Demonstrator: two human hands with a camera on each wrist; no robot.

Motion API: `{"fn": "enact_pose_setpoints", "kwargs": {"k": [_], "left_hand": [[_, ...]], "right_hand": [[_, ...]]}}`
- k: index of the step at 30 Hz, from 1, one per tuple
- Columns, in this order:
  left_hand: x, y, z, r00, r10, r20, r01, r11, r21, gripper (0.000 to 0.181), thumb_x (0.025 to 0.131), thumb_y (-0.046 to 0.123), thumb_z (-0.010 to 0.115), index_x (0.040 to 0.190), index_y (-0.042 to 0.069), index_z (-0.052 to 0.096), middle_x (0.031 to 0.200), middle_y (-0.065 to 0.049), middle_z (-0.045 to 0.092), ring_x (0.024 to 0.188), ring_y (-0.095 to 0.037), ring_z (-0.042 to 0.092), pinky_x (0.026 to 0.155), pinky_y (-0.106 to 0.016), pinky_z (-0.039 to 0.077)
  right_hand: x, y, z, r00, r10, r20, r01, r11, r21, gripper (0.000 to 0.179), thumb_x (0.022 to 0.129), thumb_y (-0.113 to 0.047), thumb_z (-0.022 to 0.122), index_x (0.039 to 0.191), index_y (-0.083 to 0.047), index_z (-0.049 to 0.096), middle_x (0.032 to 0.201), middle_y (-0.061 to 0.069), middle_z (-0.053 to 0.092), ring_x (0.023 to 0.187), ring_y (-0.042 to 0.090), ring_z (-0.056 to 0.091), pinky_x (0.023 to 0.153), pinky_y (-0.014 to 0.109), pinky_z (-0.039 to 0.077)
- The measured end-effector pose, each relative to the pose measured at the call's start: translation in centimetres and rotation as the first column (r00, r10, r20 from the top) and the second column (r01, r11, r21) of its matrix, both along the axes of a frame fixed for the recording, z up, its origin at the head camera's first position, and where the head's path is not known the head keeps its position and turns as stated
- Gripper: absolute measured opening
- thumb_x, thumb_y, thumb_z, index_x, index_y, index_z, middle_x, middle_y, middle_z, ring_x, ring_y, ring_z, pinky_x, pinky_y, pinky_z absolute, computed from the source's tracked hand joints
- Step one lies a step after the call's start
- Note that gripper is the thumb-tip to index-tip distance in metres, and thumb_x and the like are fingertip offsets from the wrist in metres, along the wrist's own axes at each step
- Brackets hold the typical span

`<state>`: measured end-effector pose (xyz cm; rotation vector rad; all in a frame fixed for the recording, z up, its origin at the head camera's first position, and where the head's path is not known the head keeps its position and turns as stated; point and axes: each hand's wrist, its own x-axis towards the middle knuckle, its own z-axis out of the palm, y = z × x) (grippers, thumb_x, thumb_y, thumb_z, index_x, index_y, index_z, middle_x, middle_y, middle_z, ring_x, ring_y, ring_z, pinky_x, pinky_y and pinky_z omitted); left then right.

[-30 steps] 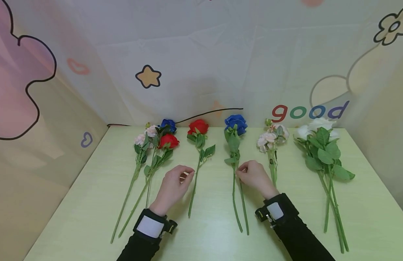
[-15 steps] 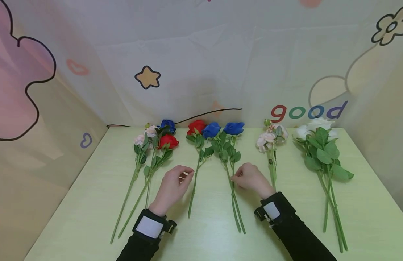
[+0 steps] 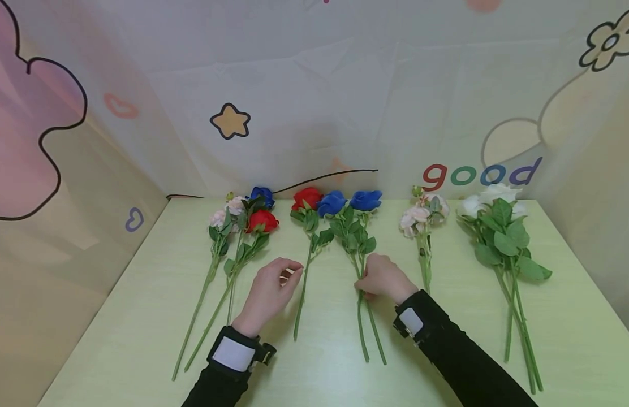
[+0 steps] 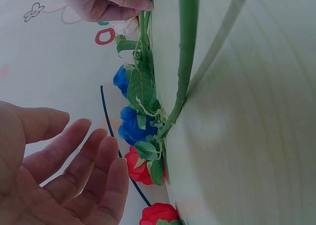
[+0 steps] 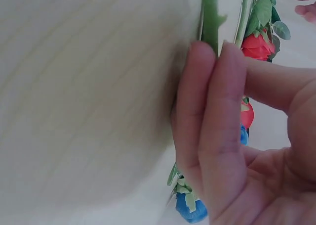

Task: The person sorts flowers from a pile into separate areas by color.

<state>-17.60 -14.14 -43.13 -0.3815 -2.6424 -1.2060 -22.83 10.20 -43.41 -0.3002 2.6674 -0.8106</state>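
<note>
Two blue roses (image 3: 332,203) lie side by side in the middle of the table, their green stems crossing. My right hand (image 3: 387,278) grips their stems around the crossing; in the right wrist view its fingers (image 5: 224,106) curl at a green stem (image 5: 211,20). How many stems they enclose is hidden. My left hand (image 3: 270,293) hovers beside the stem of a single red rose (image 3: 308,199). Its fingers (image 4: 81,133) are loosely bent and hold nothing in the left wrist view. One blue head lies against the red rose's head.
At left lies a group with pink flowers (image 3: 219,218), a red rose (image 3: 262,220) and a blue rose (image 3: 262,195). To the right are pale pink flowers (image 3: 416,217) and white roses (image 3: 498,195). A printed cloth (image 3: 304,73) hangs behind the table (image 3: 314,373).
The blue heads, overlapping at first, have spread, one moving left to the red rose. My right hand has shifted slightly left and nearer along the stems. The left hand has stayed still.
</note>
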Motion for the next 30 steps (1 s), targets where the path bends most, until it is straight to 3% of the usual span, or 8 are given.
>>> {"fn": "enact_pose_setpoints", "kwargs": {"k": [7, 17, 26, 30], "left_hand": [[0.0, 0.0, 0.0, 1.000, 0.002, 0.010, -0.002, 1.000, 0.005, 0.015, 0.092, 0.014, 0.061, 0.101, 0.005, 0.068, 0.097, -0.004, 0.066, 0.083, -0.016, 0.061, 0.073, -0.034, 0.054], [0.0, -0.1, -0.2, 1.000, 0.008, 0.010, -0.008, 1.000, -0.015, 0.014, 0.092, 0.014, 0.061, 0.101, 0.005, 0.068, 0.098, -0.005, 0.066, 0.083, -0.017, 0.061, 0.075, -0.035, 0.053], [0.2, -0.5, 0.0, 1.000, 0.011, 0.003, -0.011, 1.000, -0.013, 0.015, 0.091, 0.013, 0.061, 0.101, 0.004, 0.068, 0.096, -0.005, 0.067, 0.082, -0.018, 0.061, 0.074, -0.036, 0.053], [0.3, -0.5, 0.1, 1.000, 0.015, -0.001, -0.015, 0.999, -0.031, 0.015, 0.091, 0.013, 0.062, 0.101, 0.004, 0.068, 0.096, -0.005, 0.067, 0.082, -0.017, 0.061, 0.074, -0.036, 0.052]], "right_hand": [[0.0, 0.2, 0.2, 0.999, -0.024, 0.033, 0.024, 1.000, -0.015, 0.024, 0.079, -0.005, 0.061, 0.055, -0.004, 0.059, 0.049, 0.004, 0.061, 0.046, 0.017, 0.060, 0.043, 0.023, 0.028], [-0.2, 0.6, 0.2, 0.996, -0.048, 0.072, 0.048, 0.999, 0.002, 0.026, 0.080, -0.003, 0.057, 0.054, -0.006, 0.055, 0.051, 0.004, 0.061, 0.050, 0.017, 0.060, 0.046, 0.024, 0.027], [-0.3, 1.0, 0.4, 0.993, -0.047, 0.110, 0.046, 0.999, 0.017, 0.021, 0.084, -0.008, 0.059, 0.063, -0.002, 0.060, 0.053, 0.006, 0.063, 0.050, 0.017, 0.062, 0.049, 0.024, 0.040], [0.0, 1.0, 0.6, 0.994, -0.051, 0.100, 0.050, 0.999, 0.013, 0.025, 0.085, -0.013, 0.061, 0.063, -0.001, 0.062, 0.053, 0.007, 0.063, 0.050, 0.018, 0.062, 0.047, 0.024, 0.039]]}}
